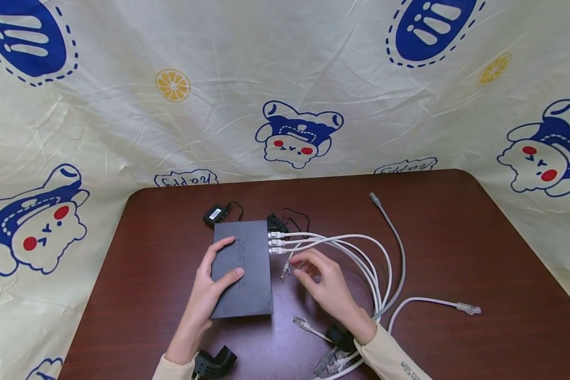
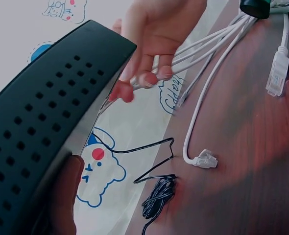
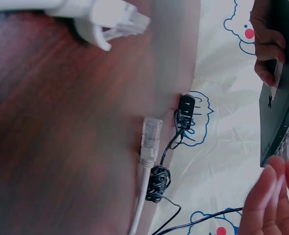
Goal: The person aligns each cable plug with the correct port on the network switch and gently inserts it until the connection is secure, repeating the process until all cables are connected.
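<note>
My left hand (image 1: 206, 285) grips a dark grey network switch (image 1: 254, 295) by its left side, thumb and index finger on its lettered top. In the left wrist view the vented side of the switch (image 2: 46, 112) shows, held above the table. Three white network cable plugs (image 1: 277, 243) sit in ports along its right edge. My right hand (image 1: 330, 285) hovers just right of those plugs, fingers bent loosely with nothing seen between them. In the right wrist view its fingertips (image 3: 276, 169) overlap a white plug (image 3: 288, 144) at the ports. A loose cable plug (image 1: 285, 270) lies below the fingers.
A black power adapter (image 1: 216, 214) and its bundled cord (image 1: 277, 224) lie behind the switch. Grey cable (image 1: 399, 243) and white cable (image 1: 427, 300) ends stretch across the right of the table (image 1: 456, 237). More plugs (image 1: 304, 323) lie near my right wrist. A patterned cloth (image 1: 218, 132) hangs behind.
</note>
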Demonstrator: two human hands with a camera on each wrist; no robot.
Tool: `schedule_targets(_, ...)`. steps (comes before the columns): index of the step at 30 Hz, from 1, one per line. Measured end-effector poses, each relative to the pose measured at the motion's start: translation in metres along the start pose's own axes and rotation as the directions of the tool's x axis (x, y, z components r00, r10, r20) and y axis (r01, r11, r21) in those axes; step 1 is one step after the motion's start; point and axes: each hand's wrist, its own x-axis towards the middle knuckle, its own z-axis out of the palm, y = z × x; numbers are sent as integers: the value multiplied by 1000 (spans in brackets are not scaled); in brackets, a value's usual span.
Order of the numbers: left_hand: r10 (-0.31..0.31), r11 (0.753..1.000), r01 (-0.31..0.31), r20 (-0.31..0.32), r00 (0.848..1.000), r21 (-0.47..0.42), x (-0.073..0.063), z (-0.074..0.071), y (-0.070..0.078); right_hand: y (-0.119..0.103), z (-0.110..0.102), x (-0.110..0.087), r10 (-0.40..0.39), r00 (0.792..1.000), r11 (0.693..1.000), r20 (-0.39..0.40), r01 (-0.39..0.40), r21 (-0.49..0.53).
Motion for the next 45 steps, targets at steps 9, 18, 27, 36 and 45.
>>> schedule_targets(9, 10, 1000, -10, 3, 1000, 22, 5, -3, 1, 38, 10, -12, 137, 986, 990, 95, -140, 27)
schedule_targets(18, 9, 999, -9, 8, 1000, 32, 8, -5, 2, 48, 12, -13, 261, 939, 954, 222, -286, 86)
schedule_targets(27, 0, 1000, -1, 8, 1000, 30, 9, -6, 1, 57, 15, -14, 251, 921, 963, 298, -268, 15)
schedule_targets(36, -13, 1000, 13, 8, 1000, 17, 8, -6, -1, 64, 17, -15, 191, 916, 981, 353, -169, -92)
schedule_targets(45, -16, 1000, 16, 6, 1000, 8, 7, -7, -3, 63, 18, -17, 151, 920, 986, 361, -114, -121)
